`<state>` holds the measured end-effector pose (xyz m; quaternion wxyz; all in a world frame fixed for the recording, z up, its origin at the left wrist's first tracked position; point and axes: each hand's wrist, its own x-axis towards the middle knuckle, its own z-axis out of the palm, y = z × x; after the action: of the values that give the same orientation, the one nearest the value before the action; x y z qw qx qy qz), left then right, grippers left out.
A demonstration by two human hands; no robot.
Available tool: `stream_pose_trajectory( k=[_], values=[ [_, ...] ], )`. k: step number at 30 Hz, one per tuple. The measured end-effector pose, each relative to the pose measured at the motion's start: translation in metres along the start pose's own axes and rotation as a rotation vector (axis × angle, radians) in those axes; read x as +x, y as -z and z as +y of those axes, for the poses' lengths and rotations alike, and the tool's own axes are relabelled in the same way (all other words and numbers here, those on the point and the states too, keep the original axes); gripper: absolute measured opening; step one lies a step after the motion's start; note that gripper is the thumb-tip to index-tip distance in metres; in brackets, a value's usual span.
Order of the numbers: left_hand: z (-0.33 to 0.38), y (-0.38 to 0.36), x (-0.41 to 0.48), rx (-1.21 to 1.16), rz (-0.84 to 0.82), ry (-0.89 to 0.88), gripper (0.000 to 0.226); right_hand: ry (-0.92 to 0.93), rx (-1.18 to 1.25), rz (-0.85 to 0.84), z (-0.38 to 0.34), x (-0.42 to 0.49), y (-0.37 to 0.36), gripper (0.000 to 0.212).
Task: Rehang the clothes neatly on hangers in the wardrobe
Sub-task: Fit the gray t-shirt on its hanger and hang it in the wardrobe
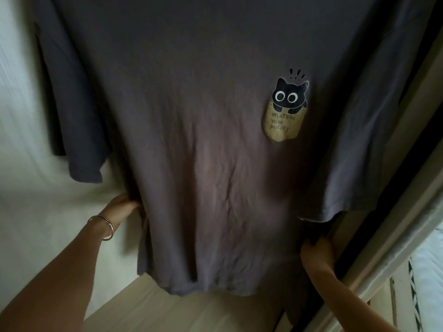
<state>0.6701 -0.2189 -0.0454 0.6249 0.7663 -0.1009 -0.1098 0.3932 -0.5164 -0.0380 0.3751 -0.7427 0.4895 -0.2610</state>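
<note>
Gray tee [191, 152], v. creased (soft knit).

thin bracelet [110, 226]; white striped fabric [428, 279] at lower right.

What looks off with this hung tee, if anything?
No damage. The T-shirt front is creased below the cat print, mostly between the left hand and right hand, which hold its side edges. Its top is out of frame.
</note>
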Motion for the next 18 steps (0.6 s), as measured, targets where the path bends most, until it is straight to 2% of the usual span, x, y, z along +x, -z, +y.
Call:
stream_pose_trajectory(
  k=[2, 5, 9, 14, 18],
  values=[
    [-0.013, 0.011, 0.002, 0.053, 0.173, 0.023, 0.029, 0.005, -0.046, 0.007, -0.002, -0.001, 0.000, 0.029],
    [-0.026, 0.029, -0.008, 0.307, 0.424, 0.061, 0.038, 0.012, -0.075, 0.015, -0.004, -0.004, -0.003, 0.028],
    [-0.033, 0.053, -0.027, 0.441, 0.520, 0.032, 0.043, -0.003, -0.047, 0.019, -0.007, -0.007, -0.009, 0.028],
    [-0.039, 0.074, -0.040, 0.335, 0.613, -0.001, 0.042, 0.005, 0.003, 0.033, -0.005, -0.012, -0.009, 0.032],
    [-0.043, 0.071, -0.053, 0.236, 0.603, 0.026, 0.048, 0.031, -0.008, 0.015, 0.006, -0.014, -0.009, 0.035]
  ],
)
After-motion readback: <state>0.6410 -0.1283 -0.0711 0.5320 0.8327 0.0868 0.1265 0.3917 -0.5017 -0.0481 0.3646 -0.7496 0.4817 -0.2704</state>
